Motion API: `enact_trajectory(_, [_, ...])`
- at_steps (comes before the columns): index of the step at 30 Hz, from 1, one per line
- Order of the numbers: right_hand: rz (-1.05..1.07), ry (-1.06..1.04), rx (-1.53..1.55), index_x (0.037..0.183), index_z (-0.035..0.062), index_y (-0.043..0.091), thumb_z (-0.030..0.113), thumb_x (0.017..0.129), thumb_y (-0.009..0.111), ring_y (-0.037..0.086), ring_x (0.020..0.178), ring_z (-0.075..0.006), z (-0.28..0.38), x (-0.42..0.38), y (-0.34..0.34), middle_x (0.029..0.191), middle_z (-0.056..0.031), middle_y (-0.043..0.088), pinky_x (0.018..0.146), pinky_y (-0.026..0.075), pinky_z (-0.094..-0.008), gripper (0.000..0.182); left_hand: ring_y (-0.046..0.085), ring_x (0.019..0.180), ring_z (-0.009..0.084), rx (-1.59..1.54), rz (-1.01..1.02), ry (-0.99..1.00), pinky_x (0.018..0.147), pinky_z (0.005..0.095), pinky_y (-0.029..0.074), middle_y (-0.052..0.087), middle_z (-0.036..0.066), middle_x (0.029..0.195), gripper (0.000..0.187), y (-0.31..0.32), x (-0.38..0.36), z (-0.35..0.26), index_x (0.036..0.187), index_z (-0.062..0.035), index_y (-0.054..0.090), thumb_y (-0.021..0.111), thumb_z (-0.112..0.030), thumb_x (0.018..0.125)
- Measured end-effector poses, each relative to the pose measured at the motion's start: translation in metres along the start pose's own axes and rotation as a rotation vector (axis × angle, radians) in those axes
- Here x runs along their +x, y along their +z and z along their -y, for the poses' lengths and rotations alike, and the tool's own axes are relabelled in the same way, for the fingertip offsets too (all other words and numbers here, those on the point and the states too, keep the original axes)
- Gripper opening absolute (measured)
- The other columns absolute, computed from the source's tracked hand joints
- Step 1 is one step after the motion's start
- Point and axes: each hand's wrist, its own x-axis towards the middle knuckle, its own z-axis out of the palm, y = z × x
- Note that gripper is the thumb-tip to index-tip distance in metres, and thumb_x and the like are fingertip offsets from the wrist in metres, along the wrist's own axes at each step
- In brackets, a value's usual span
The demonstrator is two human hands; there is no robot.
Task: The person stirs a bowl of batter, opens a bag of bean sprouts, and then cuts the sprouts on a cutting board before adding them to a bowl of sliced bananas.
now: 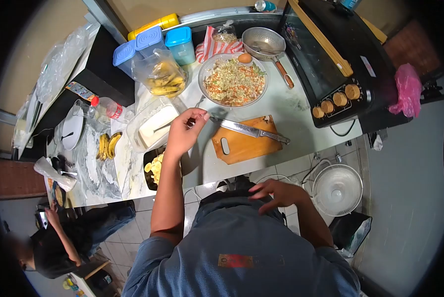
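Left hand [185,133] raised over the counter [293,118], thumb and fingertips drawn close together; cannot tell whether something thin is pinched between them. Fingertips show just beside the tip of the knife [246,129]; contact cannot be made out. Right hand [277,193] low in front of the body, fingers loosely spread and curved, holding nothing visible.

Knife, one: lies across the upper part of one wooden cutting board [244,148], blade pointing left, handle overhanging the board's right edge.

Other counts. One clear bowl [234,105] of chopped mix [232,84], beyond the board; one egg [244,58] at its far edge. One metal pan [263,37], wooden handle, right of the bowl. One clear tub [134,129] with white powder [157,121], left of the raised hand. One black tray [150,184] of yellow slices [155,167], too many to count, near the left forearm. Lidded containers [179,44]: three, at the back. One clear bag of bananas [166,85] before them; fruit number unclear. One red-capped bottle [104,107]. One black oven [301,64], four knobs [339,99]. A second person [58,250] stands at far left.
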Motion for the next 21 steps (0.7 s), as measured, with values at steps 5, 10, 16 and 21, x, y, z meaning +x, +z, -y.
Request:
enact_trajectory(5, [-0.085, -0.178, -0.008, 0.092, 0.0104, 0.074, 0.023, 0.075, 0.079, 0.057, 0.108, -0.0246, -0.005, 0.008, 0.034, 0.119, -0.0099, 0.064, 0.09, 0.045, -0.0338, 0.021, 0.053, 0.074, 0.0051, 0.037, 0.049, -0.02, 0.068, 0.0207, 0.043, 0.061, -0.003, 0.081, 0.018, -0.011, -0.001, -0.002, 0.1, -0.0016, 0.067, 0.068, -0.016, 0.09])
enact_trajectory(10, [-0.364, 0.056, 0.074, 0.089, 0.0104, 0.075, 0.015, 0.08, 0.074, 0.059, 0.097, -0.0145, 0.007, 0.005, 0.003, 0.111, -0.0041, 0.067, 0.08, 0.045, -0.0283, 0.01, 0.052, 0.071, 0.0045, -0.008, 0.074, 0.017, 0.064, 0.0211, 0.042, 0.06, -0.003, 0.077, 0.017, -0.012, 0.009, -0.008, 0.097, -0.0015, 0.067, 0.068, -0.016, 0.089])
enact_trajectory(16, [-0.793, 0.002, 0.235, 0.114, 0.0082, 0.067, 0.009, 0.085, 0.069, 0.06, 0.087, -0.0087, 0.008, 0.024, -0.068, 0.102, -0.0014, 0.067, 0.075, 0.045, -0.0246, 0.029, 0.054, 0.069, 0.0066, 0.061, 0.132, 0.095, 0.066, 0.0226, 0.044, 0.062, 0.0, 0.076, 0.019, -0.006, 0.079, -0.015, 0.094, -0.0009, 0.067, 0.068, -0.019, 0.088])
enact_trajectory(21, [-0.915, -0.102, 0.317, 0.11, 0.0054, 0.067, 0.007, 0.089, 0.065, 0.059, 0.081, -0.0055, 0.001, 0.062, -0.13, 0.097, -0.0009, 0.068, 0.07, 0.044, -0.021, 0.021, 0.054, 0.074, 0.0053, 0.19, 0.148, 0.127, 0.067, 0.0224, 0.044, 0.063, -0.001, 0.079, 0.022, 0.007, 0.175, -0.013, 0.097, -0.001, 0.066, 0.067, -0.021, 0.09])
